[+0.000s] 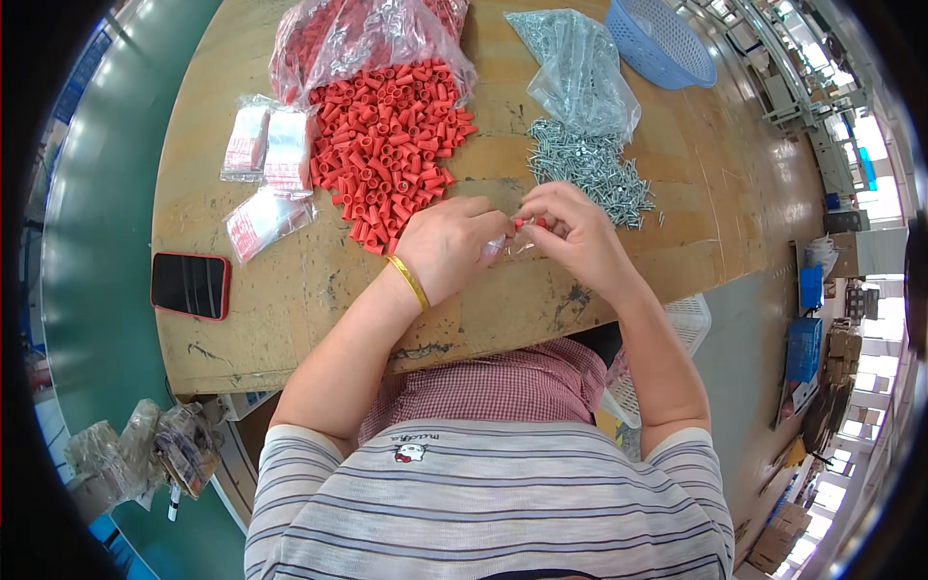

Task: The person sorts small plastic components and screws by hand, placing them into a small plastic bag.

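Observation:
My left hand (449,244), with a gold bracelet at the wrist, pinches a small clear plastic bag (494,247) over the table. Close against it, my right hand (578,237) is closed on small red plastic caps (532,223) at the bag's edge; the fingers partly hide them. Behind my left hand spreads a big heap of cone-shaped red caps (391,145), spilling from a large clear bag (362,43). A pile of silver screws (590,172) lies just beyond my right hand, at the mouth of another clear bag (580,82).
Small flat zip bags (287,150) lie left of the red heap. A red-edged phone (190,286) rests near the table's left edge. The blue plastic basket (667,43) stands at the far right. A white crate (688,324) is below the table's right edge.

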`<state>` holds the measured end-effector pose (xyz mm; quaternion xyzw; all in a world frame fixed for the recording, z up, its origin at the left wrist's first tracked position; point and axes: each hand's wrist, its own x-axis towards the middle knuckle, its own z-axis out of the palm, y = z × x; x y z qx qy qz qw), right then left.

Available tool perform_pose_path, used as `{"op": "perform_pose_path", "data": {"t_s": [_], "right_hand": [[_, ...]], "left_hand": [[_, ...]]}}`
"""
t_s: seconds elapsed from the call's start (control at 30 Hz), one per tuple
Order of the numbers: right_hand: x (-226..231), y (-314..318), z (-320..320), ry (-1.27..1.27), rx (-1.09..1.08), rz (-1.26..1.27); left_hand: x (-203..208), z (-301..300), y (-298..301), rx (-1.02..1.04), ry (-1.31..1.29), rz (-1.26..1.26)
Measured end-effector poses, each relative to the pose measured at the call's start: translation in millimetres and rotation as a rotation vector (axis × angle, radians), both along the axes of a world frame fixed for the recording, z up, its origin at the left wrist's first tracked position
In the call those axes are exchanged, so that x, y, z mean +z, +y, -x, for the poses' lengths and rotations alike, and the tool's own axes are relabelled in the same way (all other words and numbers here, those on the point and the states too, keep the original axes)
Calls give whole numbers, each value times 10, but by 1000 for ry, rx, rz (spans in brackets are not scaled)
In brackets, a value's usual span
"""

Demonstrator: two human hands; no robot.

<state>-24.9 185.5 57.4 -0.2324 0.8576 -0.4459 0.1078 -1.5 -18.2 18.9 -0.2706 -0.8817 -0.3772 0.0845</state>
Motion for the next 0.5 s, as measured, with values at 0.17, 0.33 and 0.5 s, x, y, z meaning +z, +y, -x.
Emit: {"op": "perform_pose_path", "data": {"t_s": [0.17, 0.33, 0.5], "right_hand": [[28, 8, -43, 116, -118, 83], [-67, -20, -61, 428, -8, 53], [-87, -2, -90, 434, 83, -34]], "left_hand": [[17, -25, 21, -1, 11, 11], [18, -28, 36, -46, 11, -61], [59, -18, 40, -24, 28, -31]]}}
